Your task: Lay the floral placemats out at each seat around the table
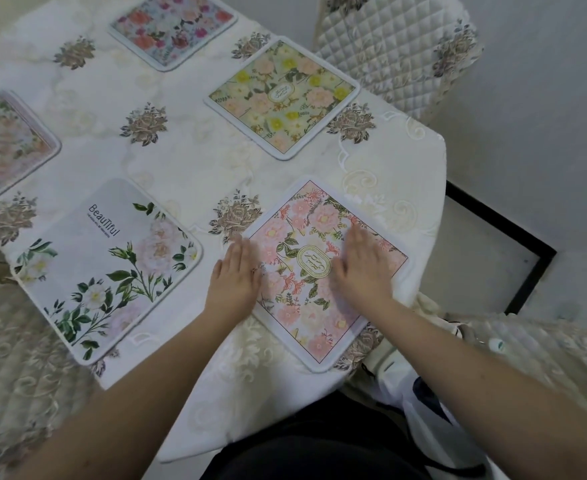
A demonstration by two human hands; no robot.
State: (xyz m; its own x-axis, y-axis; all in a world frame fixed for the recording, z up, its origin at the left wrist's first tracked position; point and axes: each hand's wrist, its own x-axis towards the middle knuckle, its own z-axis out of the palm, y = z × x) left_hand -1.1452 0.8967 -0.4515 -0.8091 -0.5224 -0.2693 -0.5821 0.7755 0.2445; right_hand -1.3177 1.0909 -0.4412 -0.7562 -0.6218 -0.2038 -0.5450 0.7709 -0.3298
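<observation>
A pink floral placemat [306,296] lies flat near the table's front right corner. My left hand [236,275] rests flat on its left edge, fingers straight. My right hand [361,265] presses flat on its right half and is blurred. Several other floral placemats lie on the table: a white one marked "Beautiful" [108,265] at the front left, a yellow-flowered one [281,95] beyond, a blue and red one [172,27] at the far end, and a pale one [4,147] at the left edge.
The table [181,140] wears a cream embroidered cloth with brown flower motifs. A quilted chair back [389,46] stands at the far right. Another padded chair [11,375] sits at the front left. A white plastic bag [423,420] lies beside my right arm.
</observation>
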